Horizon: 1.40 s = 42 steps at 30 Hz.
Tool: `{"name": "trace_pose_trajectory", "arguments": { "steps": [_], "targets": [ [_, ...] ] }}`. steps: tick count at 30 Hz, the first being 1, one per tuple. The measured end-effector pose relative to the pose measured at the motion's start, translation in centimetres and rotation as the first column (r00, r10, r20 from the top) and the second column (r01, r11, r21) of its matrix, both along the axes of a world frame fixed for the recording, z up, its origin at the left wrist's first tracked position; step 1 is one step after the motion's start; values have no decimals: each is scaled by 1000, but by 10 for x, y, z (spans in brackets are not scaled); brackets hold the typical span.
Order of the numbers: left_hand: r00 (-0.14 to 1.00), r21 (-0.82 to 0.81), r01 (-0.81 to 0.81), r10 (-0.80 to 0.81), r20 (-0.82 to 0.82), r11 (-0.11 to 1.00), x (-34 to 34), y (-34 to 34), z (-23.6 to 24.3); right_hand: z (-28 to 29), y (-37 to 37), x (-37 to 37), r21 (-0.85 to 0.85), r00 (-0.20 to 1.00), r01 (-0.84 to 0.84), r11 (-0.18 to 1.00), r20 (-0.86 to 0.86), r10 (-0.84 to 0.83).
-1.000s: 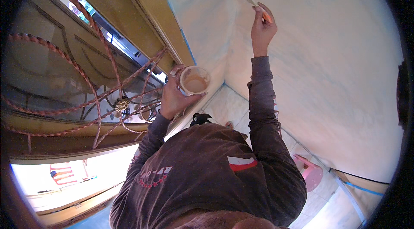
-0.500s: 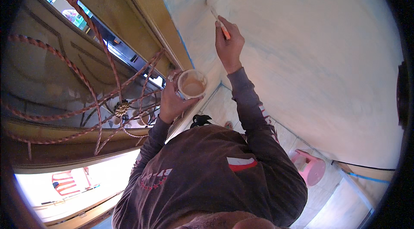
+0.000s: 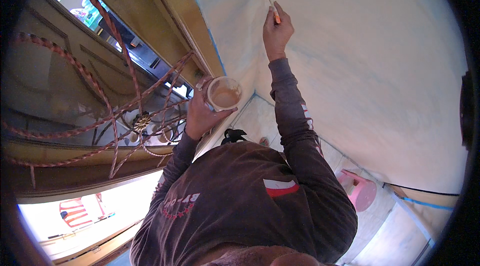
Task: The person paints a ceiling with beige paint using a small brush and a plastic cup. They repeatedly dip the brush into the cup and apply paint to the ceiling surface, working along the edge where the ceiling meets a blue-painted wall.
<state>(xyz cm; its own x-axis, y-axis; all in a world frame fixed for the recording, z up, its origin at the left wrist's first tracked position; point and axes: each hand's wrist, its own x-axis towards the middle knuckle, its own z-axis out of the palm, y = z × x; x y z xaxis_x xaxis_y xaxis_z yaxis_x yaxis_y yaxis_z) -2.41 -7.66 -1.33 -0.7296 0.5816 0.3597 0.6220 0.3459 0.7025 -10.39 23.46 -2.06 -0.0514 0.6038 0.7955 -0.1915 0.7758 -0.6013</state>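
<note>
A paintbrush (image 3: 274, 8) with an orange-tipped handle is gripped in my right hand (image 3: 278, 33). Its bristle end reaches up to the pale wall (image 3: 360, 81), close to the corner line where two wall faces meet. My left hand (image 3: 201, 114) is wrapped round a round plastic tub (image 3: 239, 95), thumb along its near side. Inside the tub lies beige paint (image 3: 225, 98), with smears up the inner wall. Bluish patches show through the wall's whitish coat.
Left of me, twisted copper-coloured metal bars (image 3: 92, 81) cross a window in a gold-brown frame (image 3: 165, 11), close to my left hand. A pink stool (image 3: 361, 192) stands on the tiled floor at lower right. Blue edging (image 3: 212, 41) runs between frame and wall.
My right hand has moved up and to the right with the paintbrush, from the left wall face to the corner line. My left hand and the tub have barely moved.
</note>
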Motion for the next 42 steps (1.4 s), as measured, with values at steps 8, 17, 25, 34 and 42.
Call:
{"name": "trace_pose_trajectory", "arguments": {
  "steps": [8,17,25,34,42],
  "targets": [
    [1000,2,7,-7,4,1000,-4,-4,-1,2,-69,39,-152,966,-156,976,182,183],
    [990,105,23,-37,134,994,-5,-2,-4,2,-62,82,-303,947,-298,905,26,321],
    [999,42,6,-8,51,999,-4,1,4,36,4,18,-44,992,-90,995,87,94],
    [999,18,-14,13,50,1000,-8,-1,-3,35,-68,41,205,970,-172,964,203,130],
    [975,87,-48,28,221,995,-6,-3,-13,33,-88,101,44,940,-307,951,173,295]
  ]
}}
